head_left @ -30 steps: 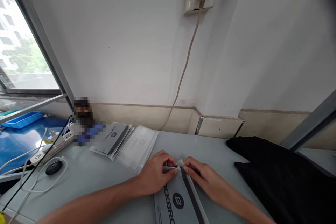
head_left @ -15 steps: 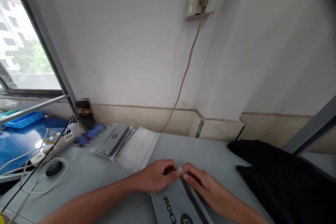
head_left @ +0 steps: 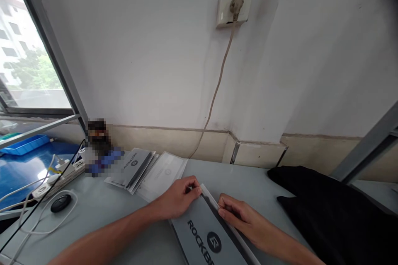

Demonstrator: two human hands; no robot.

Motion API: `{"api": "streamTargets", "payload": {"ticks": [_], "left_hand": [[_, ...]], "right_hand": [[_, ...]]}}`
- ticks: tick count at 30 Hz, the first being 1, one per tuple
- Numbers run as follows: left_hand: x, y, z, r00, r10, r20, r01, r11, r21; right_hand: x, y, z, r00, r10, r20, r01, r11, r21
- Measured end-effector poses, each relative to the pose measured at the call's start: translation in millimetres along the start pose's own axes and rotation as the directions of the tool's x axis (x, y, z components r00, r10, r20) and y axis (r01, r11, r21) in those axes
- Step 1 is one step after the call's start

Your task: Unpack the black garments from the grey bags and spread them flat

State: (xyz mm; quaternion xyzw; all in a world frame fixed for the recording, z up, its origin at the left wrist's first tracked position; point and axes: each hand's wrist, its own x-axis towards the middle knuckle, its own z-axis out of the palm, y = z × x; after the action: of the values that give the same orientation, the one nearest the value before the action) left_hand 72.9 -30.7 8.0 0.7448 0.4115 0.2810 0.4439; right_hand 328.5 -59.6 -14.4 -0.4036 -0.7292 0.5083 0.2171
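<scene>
Carefully pinched: a grey printed packet (head_left: 199, 219) under both my hands at the bench's near edge.
The fingers of my left hand (head_left: 178, 198) are closed on its top corner, while those of my right hand (head_left: 241, 217) grip the pale strip down its right side, a little nearer me. With just those two holds, I judge that an uneven pull could crease the thin film or skew the strip, and a loose left pinch could let the corner slip. Beyond my left wrist lie clear sleeves (head_left: 164, 172) and a stack of grey packets (head_left: 133, 165), towards the bench's (head_left: 102, 211) far edge; a wide elbow swing might drag them. Black cloth (head_left: 336, 211) covers part of the right side.
</scene>
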Motion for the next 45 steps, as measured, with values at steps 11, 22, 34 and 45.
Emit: {"api": "streamTargets", "payload": {"ticks": [11,22,34,45], "left_hand": [[11.9,-8.2,-70.8,0.977,0.054,-0.206,-0.050,0.998,0.027],[9.5,-13.8,-56.0,0.990,-0.044,-0.134,0.045,0.999,0.001],[-1.9,2.0,-6.7,0.994,0.017,-0.110,-0.021,0.999,-0.028],[4.4,-0.7,0.2,0.961,0.033,-0.274,-0.051,0.997,-0.060]], "right_hand": [[0.3,-3.6,-13.9,0.998,0.029,-0.048,-0.029,1.000,0.000],[2.9,-0.9,-9.5,0.993,-0.057,-0.107,0.074,0.983,0.168],[0.7,-3.4,1.9,0.999,-0.004,0.035,-0.010,0.920,0.393],[-3.0,-26.8,11.6,0.998,0.009,0.059,-0.032,0.917,0.399]]}}
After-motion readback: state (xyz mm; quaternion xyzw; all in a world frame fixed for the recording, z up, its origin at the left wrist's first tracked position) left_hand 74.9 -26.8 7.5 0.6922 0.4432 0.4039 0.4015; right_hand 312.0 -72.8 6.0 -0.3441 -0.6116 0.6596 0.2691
